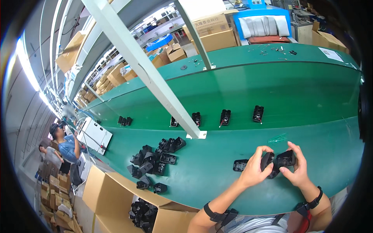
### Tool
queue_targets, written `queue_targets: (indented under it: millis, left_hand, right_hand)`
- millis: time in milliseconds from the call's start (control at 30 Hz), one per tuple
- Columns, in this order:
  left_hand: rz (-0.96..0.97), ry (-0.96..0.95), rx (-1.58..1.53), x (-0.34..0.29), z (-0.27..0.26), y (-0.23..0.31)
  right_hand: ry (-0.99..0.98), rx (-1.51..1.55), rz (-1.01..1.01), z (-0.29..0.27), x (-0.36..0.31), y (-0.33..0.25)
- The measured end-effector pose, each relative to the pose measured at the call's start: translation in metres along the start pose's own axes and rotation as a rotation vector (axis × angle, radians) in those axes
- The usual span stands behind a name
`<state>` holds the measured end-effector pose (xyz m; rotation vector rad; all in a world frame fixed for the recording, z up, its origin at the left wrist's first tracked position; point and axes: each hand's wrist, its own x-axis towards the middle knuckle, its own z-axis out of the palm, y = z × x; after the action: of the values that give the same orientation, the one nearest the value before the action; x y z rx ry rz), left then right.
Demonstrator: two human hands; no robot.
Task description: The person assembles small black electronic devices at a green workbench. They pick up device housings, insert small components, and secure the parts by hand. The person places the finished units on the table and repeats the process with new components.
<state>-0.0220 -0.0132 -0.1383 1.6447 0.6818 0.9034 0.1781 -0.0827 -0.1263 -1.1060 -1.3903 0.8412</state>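
Green bench (206, 171): a white post (143, 70) stands on it by a bolted foot plate. Behind it lies a green belt (311, 93), backed by a green ledge (237, 58) carrying a second post (193, 33), scattered small bits (272, 50) and a paper sheet (331, 54). Beyond the ledge: two stacked cartons (217, 40) and, just beside them, a blue machine (242, 21) with a pleated white cover (264, 26). To the left: a white cabinet (94, 135), tilted in view; a person in blue (68, 147), capped; a person in grey (50, 155). Lower left: a carton pile (58, 194). Overhead: a lit strip lamp (27, 66).
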Motion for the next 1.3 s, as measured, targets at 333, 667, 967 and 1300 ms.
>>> queue_targets:
  millis: [333, 667, 967, 1300]
  left_hand:
    - [0.104, -0.122, 0.202, 0.005, 0.007, 0.016]
    - [-0.096, -0.161, -0.274, -0.001, 0.001, -0.004]
    - [-0.077, -0.116, 0.033, 0.001, -0.003, 0.015]
    - [0.276, 0.000, 0.230, 0.005, 0.005, 0.024]
  right_hand:
    - [0.035, -0.082, -0.089, 0.003, 0.000, -0.001]
    - [-0.001, -0.402, -0.311, -0.006, 0.003, -0.003]
    - [-0.061, -0.235, -0.256, -0.001, -0.001, 0.004]
    - [-0.055, 0.467, 0.246, -0.003, 0.001, 0.012]
